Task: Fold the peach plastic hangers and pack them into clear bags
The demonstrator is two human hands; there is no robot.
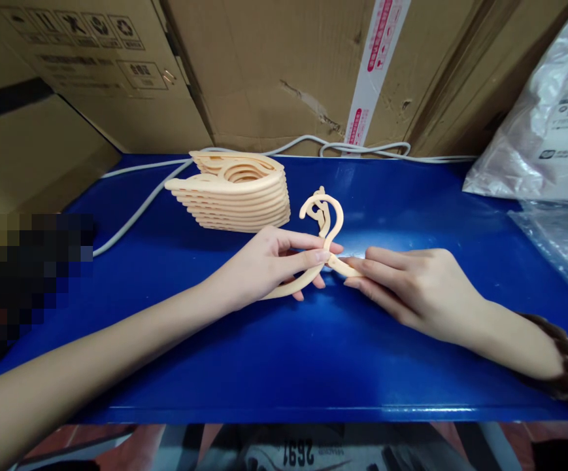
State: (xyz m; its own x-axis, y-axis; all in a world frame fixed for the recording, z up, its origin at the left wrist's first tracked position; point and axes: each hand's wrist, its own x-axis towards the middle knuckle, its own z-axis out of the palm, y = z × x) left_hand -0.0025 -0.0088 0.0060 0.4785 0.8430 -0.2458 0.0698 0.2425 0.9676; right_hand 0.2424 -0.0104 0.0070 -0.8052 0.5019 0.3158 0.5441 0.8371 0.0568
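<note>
A cream plastic folding hanger (335,226) is held between my two hands above the blue table, its hook pointing up and away from me. My left hand (268,265) pinches it at the joint below the hook, one curved arm passing under the palm. The fingers of my right hand (411,281) are closed on the other, shorter-looking arm, whose far end they hide. Behind the hook, another small cream piece shows, partly covered. A neat stack of similar cream hangers (239,199) lies just beyond my left hand.
Cardboard boxes (264,72) line the back of the blue table (244,366). A white cable (136,216) runs along the back and left. Clear plastic bags (523,144) sit at the right. A blurred dark shape occupies the left edge.
</note>
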